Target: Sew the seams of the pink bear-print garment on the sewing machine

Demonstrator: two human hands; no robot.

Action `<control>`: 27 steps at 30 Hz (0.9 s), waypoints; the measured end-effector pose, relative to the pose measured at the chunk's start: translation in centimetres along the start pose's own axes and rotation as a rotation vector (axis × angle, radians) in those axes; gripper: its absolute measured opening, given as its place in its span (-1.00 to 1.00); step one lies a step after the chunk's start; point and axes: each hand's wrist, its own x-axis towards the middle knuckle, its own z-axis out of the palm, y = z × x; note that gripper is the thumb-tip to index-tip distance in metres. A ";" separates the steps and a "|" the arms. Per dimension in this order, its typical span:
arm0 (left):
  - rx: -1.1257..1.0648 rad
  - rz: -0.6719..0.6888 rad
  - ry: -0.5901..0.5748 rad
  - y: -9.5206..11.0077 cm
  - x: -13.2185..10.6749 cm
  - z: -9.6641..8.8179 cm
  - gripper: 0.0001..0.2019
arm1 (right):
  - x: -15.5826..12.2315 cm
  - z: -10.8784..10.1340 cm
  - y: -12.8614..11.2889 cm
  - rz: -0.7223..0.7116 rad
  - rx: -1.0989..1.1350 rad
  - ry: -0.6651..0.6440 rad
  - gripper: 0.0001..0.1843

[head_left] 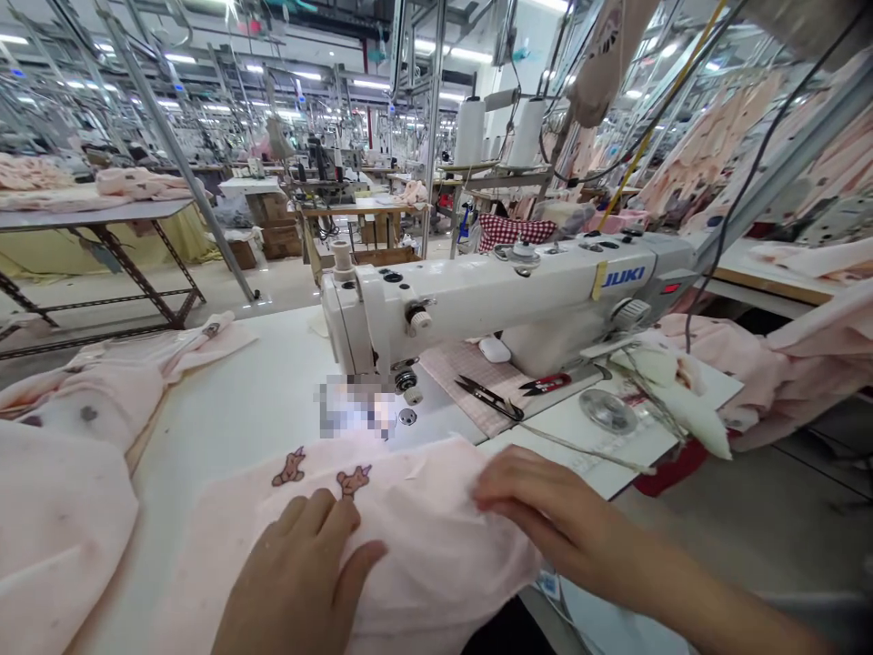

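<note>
A pale pink cloth piece [423,537] printed with small brown bears lies on the white table in front of a white JUKI sewing machine [491,291]. My left hand [300,573] rests flat on the cloth's near left part, fingers stretched out. My right hand [538,509] lies on the cloth's right edge, fingers together and pressing down on the fabric. The needle area is blurred out.
Thread snips [487,398] and red-handled snips [546,383] lie on a checked pad beside the machine base. A pile of pink garments [61,455] lies at the left, more pink fabric [770,364] at the right. Thread cones [469,132] stand behind the machine.
</note>
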 end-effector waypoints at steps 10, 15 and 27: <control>0.048 0.269 0.264 -0.2 0.5 1.8 -0.58 | 8.8 2.0 3.2 -0.192 -0.070 -0.104 -0.83; -0.291 0.062 -0.002 0.5 0.6 -2.3 -0.70 | 5.6 -3.8 2.1 -0.144 0.251 -0.041 -0.70; -0.183 -0.174 0.202 -2.2 8.6 -2.3 -0.80 | 0.1 -4.0 -0.4 0.119 0.439 -0.222 -0.77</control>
